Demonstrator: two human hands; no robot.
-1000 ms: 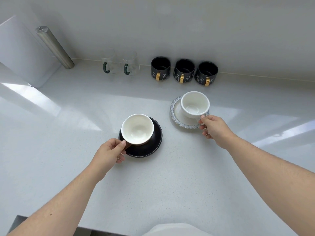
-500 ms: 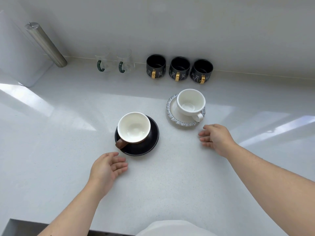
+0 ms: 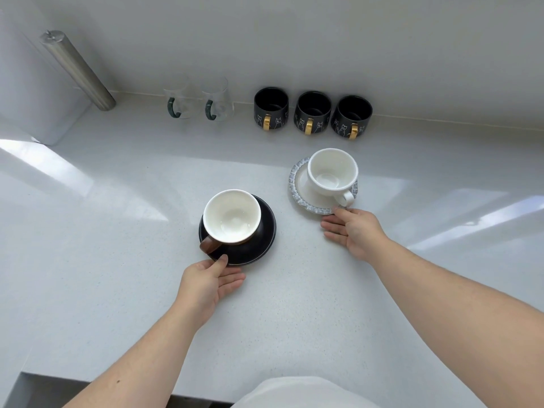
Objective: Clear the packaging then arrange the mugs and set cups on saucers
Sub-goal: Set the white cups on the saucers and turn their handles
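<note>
A white cup with a brown handle [image 3: 232, 214] stands on a black saucer [image 3: 262, 245] at the centre of the counter. My left hand [image 3: 210, 282] lies at that saucer's near edge, thumb on the rim, fingers spread flat on the counter. To the right, an all-white cup [image 3: 332, 172] sits on a blue-patterned saucer [image 3: 297, 187]. My right hand [image 3: 354, 231] is at its near edge, thumb touching the rim under the cup's handle, fingers extended. Three black mugs with gold handles [image 3: 312, 113] and two glass mugs with green handles [image 3: 200, 98] line the back wall.
A metal cylinder [image 3: 77, 69] leans by a white appliance [image 3: 32, 92] at the back left. The white counter [image 3: 294, 304] drops off at the near left edge [image 3: 44, 378]. White cloth on my body [image 3: 297, 393] shows at the bottom.
Both hands let go of the cup handles, drew back toward me, then came forward again to the near rims of the two saucers. The cups stay on their saucers.
</note>
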